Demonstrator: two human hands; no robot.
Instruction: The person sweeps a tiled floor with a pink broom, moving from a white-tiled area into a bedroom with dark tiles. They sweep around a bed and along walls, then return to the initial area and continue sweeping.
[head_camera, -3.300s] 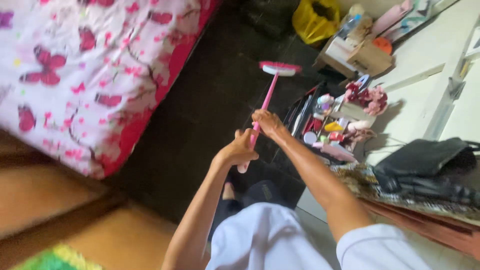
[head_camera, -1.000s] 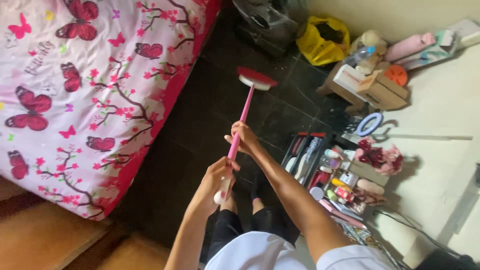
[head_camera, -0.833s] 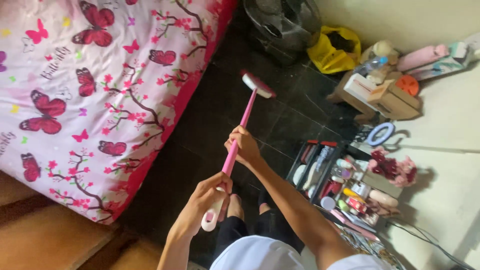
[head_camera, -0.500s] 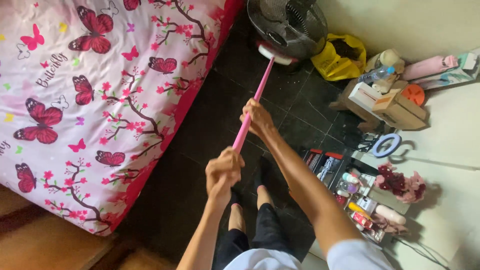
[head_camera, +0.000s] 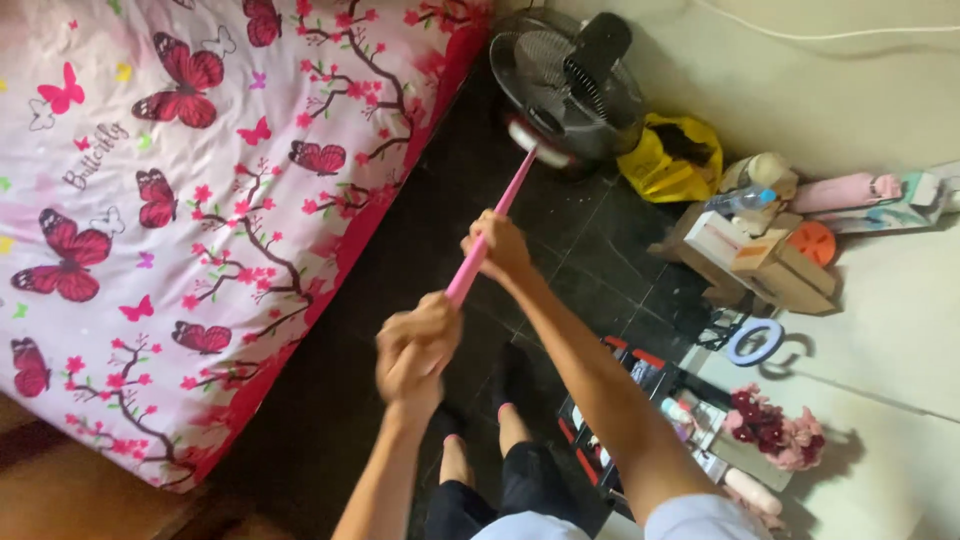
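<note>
Both hands are closed around a pink broom handle (head_camera: 480, 255), the left hand (head_camera: 418, 345) near its end and the right hand (head_camera: 497, 248) higher up. The broom head (head_camera: 535, 142) has pushed forward along the dark floor (head_camera: 400, 260) and now sits against the base of a black fan (head_camera: 568, 80) beside the bed's (head_camera: 180, 200) corner, so sweeping has reached that far corner. A yellow bag (head_camera: 670, 160) lies open there, contents unclear, and cardboard boxes (head_camera: 760, 260) are stacked with small items.

Butterfly bedsheet (head_camera: 180, 200), fan (head_camera: 570, 80), yellow bag (head_camera: 670, 160), boxes (head_camera: 765, 265).

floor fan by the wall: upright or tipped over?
Tipped back, from this view: the black round floor fan has its grille face tilted up toward the camera, rear motor housing uppermost. The pink-handled broom reaches its base. Whether it spins: cannot tell.
</note>
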